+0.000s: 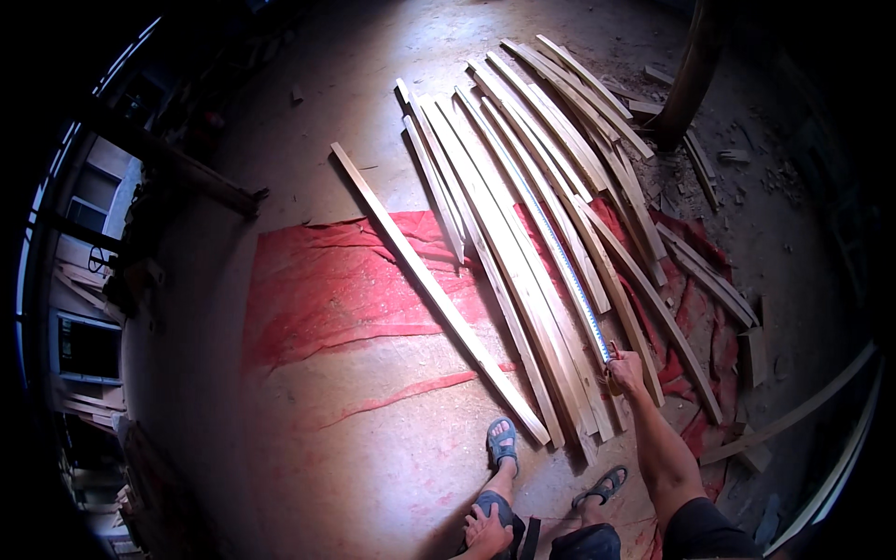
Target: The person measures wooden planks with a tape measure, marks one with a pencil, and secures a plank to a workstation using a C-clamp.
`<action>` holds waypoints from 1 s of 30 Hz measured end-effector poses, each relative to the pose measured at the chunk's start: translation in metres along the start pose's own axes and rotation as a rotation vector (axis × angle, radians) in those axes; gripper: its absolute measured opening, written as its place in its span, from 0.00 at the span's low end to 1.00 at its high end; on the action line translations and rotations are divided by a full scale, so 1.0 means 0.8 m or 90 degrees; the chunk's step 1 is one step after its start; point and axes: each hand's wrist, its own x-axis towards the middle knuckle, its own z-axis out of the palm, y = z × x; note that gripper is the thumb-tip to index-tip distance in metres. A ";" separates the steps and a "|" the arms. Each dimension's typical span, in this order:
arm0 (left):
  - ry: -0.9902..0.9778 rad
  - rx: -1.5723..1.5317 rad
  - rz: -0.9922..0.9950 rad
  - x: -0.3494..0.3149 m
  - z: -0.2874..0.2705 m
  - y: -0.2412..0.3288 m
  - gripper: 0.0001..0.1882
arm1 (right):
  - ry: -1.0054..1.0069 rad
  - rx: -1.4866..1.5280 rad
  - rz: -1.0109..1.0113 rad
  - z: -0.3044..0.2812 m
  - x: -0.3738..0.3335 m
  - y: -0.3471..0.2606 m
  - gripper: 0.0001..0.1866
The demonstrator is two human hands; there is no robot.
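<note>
Long pale timber strips point(485, 219) lie roughly side by side on the ground in front of me. A tape measure blade point(566, 264), blue and white, runs lengthwise along them from the far end back toward me. My right hand point(625, 370) is closed on the near end of this tape, low over the timber; its fingers partly hide what they grip. Down at the lower edge, my left hand point(487, 532) rests on my left knee with its fingers spread and nothing in it. One separate timber point(425, 280) lies slanted to the left of the group.
A wrinkled red sheet point(327, 299) spreads beneath the timbers. A dark wooden post point(691, 84) stands at the far right, with offcuts around it. Another post point(187, 163) slants in at the left. My sandalled feet are close to the timbers' near ends.
</note>
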 end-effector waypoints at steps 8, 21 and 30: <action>0.084 0.106 0.113 -0.018 0.004 0.002 0.12 | -0.020 -0.009 0.031 0.003 0.012 0.046 0.09; -0.345 0.103 -0.057 -0.030 0.097 -0.026 0.43 | -0.027 -0.019 0.004 0.020 0.023 0.060 0.11; -0.304 0.148 0.005 -0.040 0.122 -0.029 0.42 | -0.016 -0.110 0.162 0.023 -0.035 0.254 0.12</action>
